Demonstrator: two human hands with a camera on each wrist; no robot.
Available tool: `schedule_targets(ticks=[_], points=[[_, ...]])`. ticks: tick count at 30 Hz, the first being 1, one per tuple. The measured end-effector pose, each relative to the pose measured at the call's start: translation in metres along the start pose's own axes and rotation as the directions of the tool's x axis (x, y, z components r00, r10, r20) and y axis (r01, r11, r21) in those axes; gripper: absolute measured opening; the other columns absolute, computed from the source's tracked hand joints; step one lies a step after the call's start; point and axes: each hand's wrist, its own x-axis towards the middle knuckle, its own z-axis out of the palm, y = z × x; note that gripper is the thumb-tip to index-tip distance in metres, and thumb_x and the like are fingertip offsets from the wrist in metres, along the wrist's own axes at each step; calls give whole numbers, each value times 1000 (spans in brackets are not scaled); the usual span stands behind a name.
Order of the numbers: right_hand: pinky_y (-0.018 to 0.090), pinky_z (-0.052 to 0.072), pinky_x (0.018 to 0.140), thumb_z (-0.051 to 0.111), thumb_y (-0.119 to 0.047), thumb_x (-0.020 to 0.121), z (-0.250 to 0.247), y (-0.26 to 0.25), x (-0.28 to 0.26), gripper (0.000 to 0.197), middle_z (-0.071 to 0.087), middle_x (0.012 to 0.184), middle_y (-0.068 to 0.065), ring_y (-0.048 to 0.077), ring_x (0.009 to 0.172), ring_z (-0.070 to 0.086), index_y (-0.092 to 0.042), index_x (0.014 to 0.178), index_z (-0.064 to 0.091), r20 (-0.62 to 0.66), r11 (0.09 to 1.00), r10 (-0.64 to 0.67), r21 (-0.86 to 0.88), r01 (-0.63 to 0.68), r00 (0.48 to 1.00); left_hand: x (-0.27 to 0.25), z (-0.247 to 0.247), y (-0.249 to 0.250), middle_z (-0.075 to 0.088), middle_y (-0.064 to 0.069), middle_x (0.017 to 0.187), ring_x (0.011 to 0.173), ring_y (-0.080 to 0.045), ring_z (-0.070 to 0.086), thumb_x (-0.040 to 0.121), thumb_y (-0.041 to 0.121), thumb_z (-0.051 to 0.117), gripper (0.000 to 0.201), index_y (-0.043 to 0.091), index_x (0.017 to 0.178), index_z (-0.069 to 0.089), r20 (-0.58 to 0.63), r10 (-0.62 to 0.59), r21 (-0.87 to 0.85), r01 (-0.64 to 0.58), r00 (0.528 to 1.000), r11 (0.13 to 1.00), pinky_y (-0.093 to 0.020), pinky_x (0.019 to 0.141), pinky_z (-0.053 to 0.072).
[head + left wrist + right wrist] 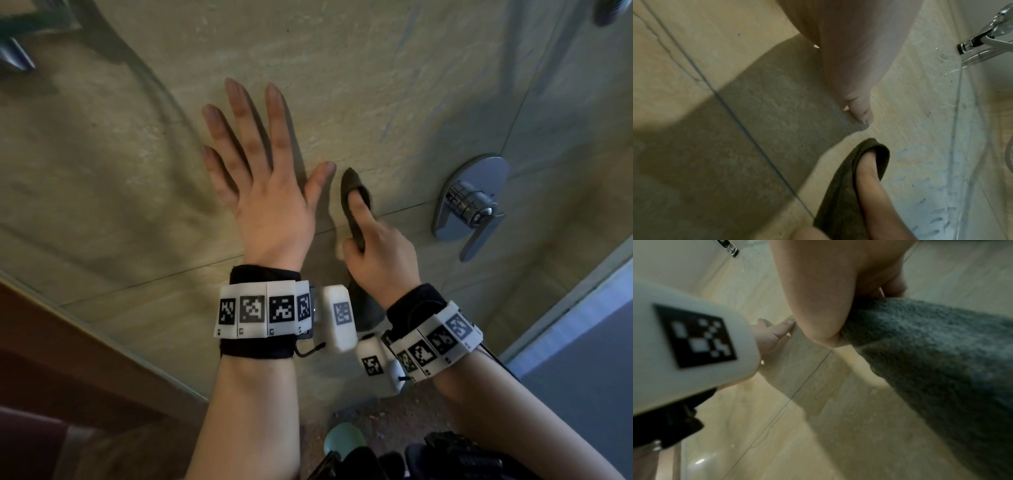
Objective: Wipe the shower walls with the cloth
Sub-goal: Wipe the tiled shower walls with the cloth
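Beige stone-look shower enclosure, dim warm light.
Large beige tiles (376, 68) with thin dark grout lines (144, 282); chrome mixer plate with lever handle (471, 202) fixed at right. Glass panel edge (565, 301) at lower right, bluish-grey surface beyond it. Brown wood trim (51, 342) at lower left. Speckled floor (394, 421) at bottom. Chrome fitting (986, 40) sits upper right in the left wrist view.

- The left hand (263, 185) lies flat on the shower wall (394, 68), fingers spread and pointing up.
- The right hand (380, 253) is just right of it, holding the cloth (352, 205) against the wall near the left thumb.
- The tap handle (471, 202) sits on the wall right of the cloth, apart from it.
- A tile seam (154, 277) runs below the left hand.
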Motion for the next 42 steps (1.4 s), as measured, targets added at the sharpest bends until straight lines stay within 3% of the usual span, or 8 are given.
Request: schedule_targets(ticks=[5, 10, 15, 24, 30, 36, 40, 42], points=[[37, 46, 68, 50, -20, 87, -3, 8, 3, 75, 58, 90, 6, 30, 83, 60, -29, 151, 13, -56, 995, 103, -11, -104, 993, 0, 0, 0, 16, -31, 155, 141, -53, 11, 94, 67, 40, 86, 8, 153, 17, 1, -1, -17, 1, 1000, 1000, -59, 115, 6], [36, 45, 66, 51, -19, 87, 1, 8, 2, 83, 52, 82, 2, 30, 78, 59, -23, 153, 0, -41, 980, 195, 49, -193, 980, 1, 0, 0, 15, -33, 154, 141, -54, 9, 94, 65, 41, 86, 6, 152, 18, 9, 6, -26, -6, 1000, 1000, -60, 114, 4], [32, 41, 64, 51, -16, 88, 6, 1, 1, 85, 52, 80, 1, 24, 70, 52, -22, 153, -4, -34, 972, 168, 172, -160, 985, 1, 0, 0, 15, -32, 154, 141, -55, 10, 95, 65, 40, 85, 6, 152, 17, 12, 6, -18, -5, 1000, 1000, -60, 114, 4], [31, 37, 65, 50, -14, 84, -5, 3, 3, 79, 50, 85, -3, 25, 79, 57, -31, 151, 12, -84, 992, 115, 61, -110, 990, 0, 1, 0, 16, -31, 155, 141, -53, 11, 94, 66, 41, 86, 7, 153, 16, 0, 7, -9, -7, 1000, 1000, -59, 115, 5], [35, 43, 64, 49, -14, 83, -5, 6, 6, 85, 54, 82, 1, 30, 77, 59, -29, 153, 3, -109, 976, 198, 114, -186, 974, 0, 2, 0, 18, -31, 154, 141, -53, 12, 94, 65, 42, 86, 7, 152, 19, -12, 6, 4, -6, 1000, 1000, -59, 115, 8], [43, 51, 71, 51, -17, 87, 0, -11, 4, 89, 63, 88, 11, 32, 77, 60, -26, 152, -9, -49, 954, 184, 251, -166, 982, 0, 1, 1, 16, -30, 155, 142, -53, 10, 94, 64, 42, 86, 7, 153, 18, -7, 3, -7, -3, 1000, 1000, -57, 115, 4], [40, 50, 72, 52, -16, 88, -3, -13, 1, 84, 64, 93, 11, 32, 81, 61, -29, 153, 1, -27, 976, 111, 193, -103, 993, 0, 1, 0, 15, -30, 155, 142, -53, 10, 93, 65, 42, 86, 8, 153, 17, 0, 3, -13, -3, 1000, 1000, -58, 115, 4], [36, 46, 70, 51, -15, 87, -6, -10, 1, 82, 59, 90, 4, 29, 82, 60, -31, 153, 5, -39, 982, 114, 156, -107, 993, 0, 1, 1, 15, -30, 155, 142, -52, 10, 93, 65, 41, 87, 8, 153, 17, -2, 1, -12, -1, 1000, 1000, -57, 115, 4]])
